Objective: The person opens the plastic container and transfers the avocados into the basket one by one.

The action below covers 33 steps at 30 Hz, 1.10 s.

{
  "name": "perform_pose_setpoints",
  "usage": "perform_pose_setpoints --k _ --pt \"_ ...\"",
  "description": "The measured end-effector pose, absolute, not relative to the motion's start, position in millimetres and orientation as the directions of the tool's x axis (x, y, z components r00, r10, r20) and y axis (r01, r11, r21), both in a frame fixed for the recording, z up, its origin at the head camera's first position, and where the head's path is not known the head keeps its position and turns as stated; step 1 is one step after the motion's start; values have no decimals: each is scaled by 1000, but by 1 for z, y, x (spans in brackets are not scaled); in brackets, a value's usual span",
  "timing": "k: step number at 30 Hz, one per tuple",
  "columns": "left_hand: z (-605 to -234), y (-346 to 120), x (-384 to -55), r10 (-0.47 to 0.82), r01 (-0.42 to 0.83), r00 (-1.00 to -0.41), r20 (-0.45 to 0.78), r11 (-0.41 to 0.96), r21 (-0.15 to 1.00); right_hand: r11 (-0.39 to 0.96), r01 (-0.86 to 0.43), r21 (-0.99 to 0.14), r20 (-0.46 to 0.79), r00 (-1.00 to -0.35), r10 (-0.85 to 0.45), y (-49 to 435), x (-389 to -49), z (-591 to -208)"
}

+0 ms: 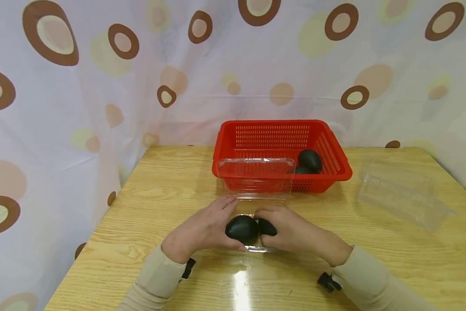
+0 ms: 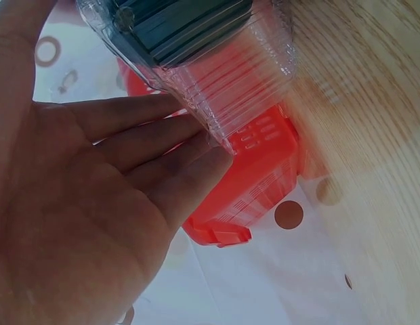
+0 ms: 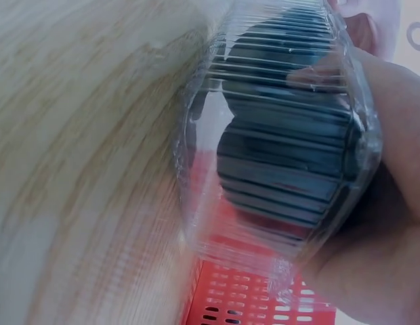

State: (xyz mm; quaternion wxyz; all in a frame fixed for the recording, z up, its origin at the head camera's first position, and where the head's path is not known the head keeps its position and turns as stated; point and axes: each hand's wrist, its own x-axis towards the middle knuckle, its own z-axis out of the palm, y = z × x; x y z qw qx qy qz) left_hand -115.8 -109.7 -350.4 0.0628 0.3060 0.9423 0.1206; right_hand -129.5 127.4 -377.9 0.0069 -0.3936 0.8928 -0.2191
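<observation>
A clear plastic clamshell box [image 1: 256, 249] stands on the table, its lid [image 1: 256, 179] raised at the back. In its left half sits a dark, smooth egg-shaped object [image 1: 242, 229]. My left hand [image 1: 201, 229] spans the box's left end, thumb along the front rim and fingers at the back; the left wrist view shows those fingers straight against the plastic. My right hand [image 1: 295, 229] reaches into the right half and holds a second dark egg-shaped object [image 1: 266, 227], fingers behind it, thumb in front. Through the ribbed plastic, both dark shapes [image 3: 284, 159] show in the right wrist view.
Behind the clamshell is a red slotted basket [image 1: 271, 129], two more dark egg-shaped objects [image 1: 309, 160] in its right side. Another open clear clamshell [image 1: 405, 198] lies on the table's right side. A spotted curtain [image 1: 233, 60] hangs behind the wooden table [image 1: 131, 216].
</observation>
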Motion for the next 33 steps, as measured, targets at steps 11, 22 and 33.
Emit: perform_pose_setpoints --k 11,22,33 --pt "-350 -109 -116 586 556 -809 -56 792 254 589 -669 -453 150 -709 -689 138 -125 -362" --pt "-350 -108 -116 572 534 -816 -84 801 272 591 -641 -489 161 -733 -661 158 -117 -345" --pt "-350 -108 -116 569 528 -818 -88 803 276 591 -651 -477 206 -736 -644 178 -113 -340"
